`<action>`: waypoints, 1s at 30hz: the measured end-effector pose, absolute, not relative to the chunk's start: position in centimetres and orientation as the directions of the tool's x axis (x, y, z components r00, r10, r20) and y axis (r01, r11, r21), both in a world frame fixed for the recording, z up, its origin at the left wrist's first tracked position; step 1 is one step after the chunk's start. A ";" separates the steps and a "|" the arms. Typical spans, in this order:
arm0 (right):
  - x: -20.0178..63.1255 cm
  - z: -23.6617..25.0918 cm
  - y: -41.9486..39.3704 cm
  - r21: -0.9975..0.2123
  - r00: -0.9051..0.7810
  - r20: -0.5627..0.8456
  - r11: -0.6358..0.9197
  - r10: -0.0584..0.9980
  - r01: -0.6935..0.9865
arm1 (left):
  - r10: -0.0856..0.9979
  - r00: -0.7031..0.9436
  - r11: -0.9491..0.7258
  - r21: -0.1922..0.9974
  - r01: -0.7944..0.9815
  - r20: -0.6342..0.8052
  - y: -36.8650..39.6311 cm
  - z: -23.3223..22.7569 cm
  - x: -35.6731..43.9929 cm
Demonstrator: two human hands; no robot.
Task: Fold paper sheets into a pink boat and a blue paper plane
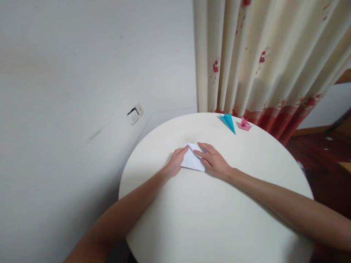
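A folded white sheet of paper (192, 160) lies flat on the round white table (214, 219), a little past its middle. My left hand (177, 161) pinches the paper's left edge near the top corner. My right hand (213, 160) lies flat on the paper's right side, fingers stretched out and pressing it down. The lower right part of the paper is hidden under my right hand.
A blue folded paper shape (228, 122) and a small pink folded paper shape (245, 125) lie at the table's far edge. Behind them hangs a cream curtain with red flowers (263, 58). A wall socket (133, 117) is on the white wall to the left.
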State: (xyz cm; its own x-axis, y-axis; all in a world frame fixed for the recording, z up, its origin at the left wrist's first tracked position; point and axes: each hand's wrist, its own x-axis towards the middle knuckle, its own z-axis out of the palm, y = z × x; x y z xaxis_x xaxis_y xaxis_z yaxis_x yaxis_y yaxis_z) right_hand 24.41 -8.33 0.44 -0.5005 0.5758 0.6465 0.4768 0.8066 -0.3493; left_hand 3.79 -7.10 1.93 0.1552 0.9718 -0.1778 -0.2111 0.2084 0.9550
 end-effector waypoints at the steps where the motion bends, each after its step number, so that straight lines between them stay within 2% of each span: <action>1: 24.4 0.6 -8.4 -0.338 -0.515 0.634 0.806 0.577 0.486 | 0.972 0.157 0.208 0.952 -0.224 -0.176 -7.1 1.9 3.8; 6: 24.3 1.4 -9.1 -0.353 -0.555 0.582 0.800 0.594 0.486 | 0.976 0.171 0.165 0.974 -0.155 -0.138 -7.4 2.2 3.8; 8: 24.3 1.3 -9.2 -0.414 -0.528 0.591 0.791 0.610 0.450 | 0.977 0.169 0.153 0.979 -0.133 -0.130 -7.5 2.3 3.8; 10: 24.1 1.0 -9.0 -0.524 -0.430 0.609 0.745 0.667 0.414 | 0.977 0.175 0.149 0.981 -0.128 -0.125 -7.5 2.3 3.8; 13: 23.8 0.4 -8.4 -0.763 -0.245 0.516 0.571 0.821 0.305 | 0.976 0.183 0.138 0.983 -0.120 -0.114 -7.5 2.2 3.9; 15: 23.6 0.3 -8.1 -0.908 -0.219 0.342 0.382 0.914 0.175 | 0.978 0.182 0.126 0.985 -0.116 -0.104 -7.5 2.1 3.9; 17: 23.5 0.4 -8.0 -0.980 -0.248 0.173 0.193 0.953 0.058 | 0.980 0.173 0.115 0.986 -0.120 -0.093 -7.5 2.1 4.0; 20: 23.5 0.6 -8.0 -0.998 -0.254 0.070 0.069 0.965 -0.017 | 0.982 0.169 0.104 0.987 -0.124 -0.082 -7.6 2.2 4.0; 26: 23.6 0.8 -7.9 -0.996 -0.200 0.080 0.088 0.977 0.030 | 0.975 0.191 0.119 0.992 -0.029 -0.112 -7.7 2.2 3.8; 30: 23.4 1.1 -8.2 -0.996 -0.226 0.033 0.012 0.974 -0.093 | 0.975 0.193 0.127 0.990 -0.057 -0.114 -7.8 2.1 3.8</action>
